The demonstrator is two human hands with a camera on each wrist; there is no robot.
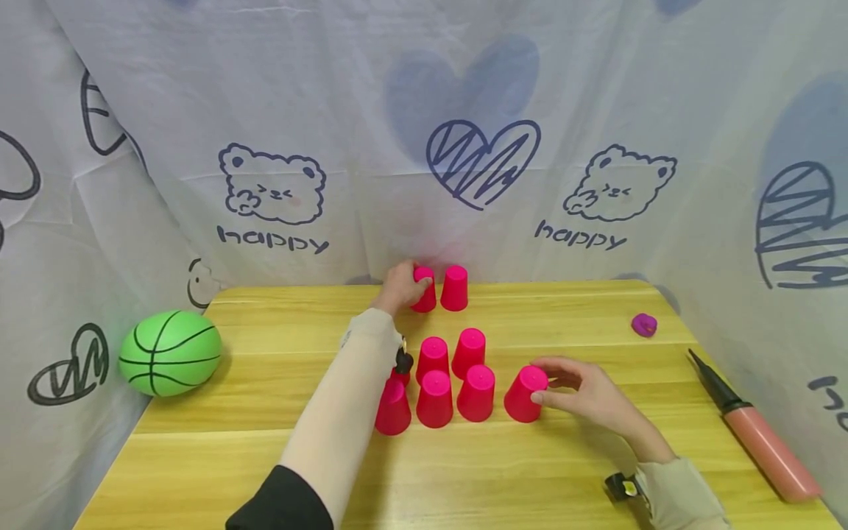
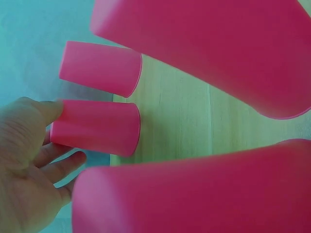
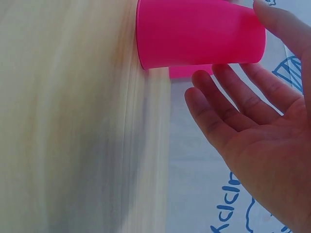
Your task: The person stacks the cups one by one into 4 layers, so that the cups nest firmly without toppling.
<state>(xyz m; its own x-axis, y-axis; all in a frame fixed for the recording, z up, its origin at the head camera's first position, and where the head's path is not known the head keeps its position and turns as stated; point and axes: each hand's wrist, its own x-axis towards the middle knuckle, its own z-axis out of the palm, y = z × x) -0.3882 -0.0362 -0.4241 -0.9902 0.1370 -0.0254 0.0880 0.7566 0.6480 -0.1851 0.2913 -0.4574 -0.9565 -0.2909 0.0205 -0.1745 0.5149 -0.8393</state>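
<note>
At the back of the table, my left hand [image 1: 400,287] grips the left one of two upside-down pink cups, a pink cup [image 2: 97,127], between thumb and fingers near its base. Its neighbour, another pink cup [image 1: 454,288], stands just to the right. My right hand [image 1: 589,394] holds the rightmost front pink cup [image 1: 525,395] by its upper part, thumb on the near side and index finger behind. In the right wrist view the other fingers [image 3: 252,104] extend loosely under that cup. Several more inverted cups [image 1: 434,399] stand between the hands, some partly behind my left forearm.
A green basketball [image 1: 170,353] sits at the table's left edge. On the right lie a small purple object [image 1: 644,324] and a pink hand pump [image 1: 762,442] with a black nozzle. A printed white cloth [image 1: 371,147] hangs behind the wooden table [image 1: 199,471].
</note>
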